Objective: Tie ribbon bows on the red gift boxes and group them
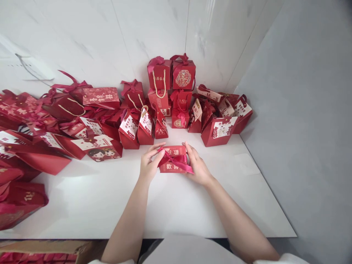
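A small red gift box (172, 160) with gold characters and a pink ribbon bow sits on the white table (170, 205) in front of me. My left hand (150, 161) grips its left end, fingers curled at the ribbon. My right hand (196, 163) holds the right end, fingers wrapped along its side. Both hands are closed on the box.
Many red gift boxes and bags with ribbons crowd the back of the table: a stacked pair (172, 75) by the wall corner, a bag (220, 130) at right, a heap (35, 135) at left. A cardboard box edge (44, 247) shows at bottom left. A grey wall (302, 110) bounds the right.
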A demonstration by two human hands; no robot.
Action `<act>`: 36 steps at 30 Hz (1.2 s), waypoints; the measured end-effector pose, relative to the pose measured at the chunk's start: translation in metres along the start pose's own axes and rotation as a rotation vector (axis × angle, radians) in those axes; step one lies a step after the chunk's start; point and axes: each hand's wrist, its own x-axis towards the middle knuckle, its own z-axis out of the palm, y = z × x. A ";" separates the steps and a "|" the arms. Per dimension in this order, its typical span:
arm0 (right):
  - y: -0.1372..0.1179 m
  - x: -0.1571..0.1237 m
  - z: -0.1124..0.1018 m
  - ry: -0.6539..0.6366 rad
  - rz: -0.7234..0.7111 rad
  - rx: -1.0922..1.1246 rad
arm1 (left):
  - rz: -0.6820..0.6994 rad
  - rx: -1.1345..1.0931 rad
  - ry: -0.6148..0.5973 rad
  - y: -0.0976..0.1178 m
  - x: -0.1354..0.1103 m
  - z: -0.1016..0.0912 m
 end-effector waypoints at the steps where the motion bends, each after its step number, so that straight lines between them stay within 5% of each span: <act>1: 0.000 0.000 0.000 -0.001 0.000 0.000 | 0.005 -0.032 -0.004 0.000 0.000 0.000; 6: -0.001 0.000 -0.001 -0.007 0.006 -0.007 | 0.047 -0.053 0.042 -0.003 0.001 -0.003; 13: -0.001 0.000 0.001 0.005 0.032 0.004 | 0.066 0.270 0.056 0.001 0.001 0.001; 24: 0.000 0.001 0.001 0.015 -0.008 0.001 | -0.155 -0.234 0.120 -0.007 0.000 0.004; 36: -0.002 0.001 0.000 0.012 -0.017 0.001 | -0.106 -0.110 0.139 -0.004 0.000 0.008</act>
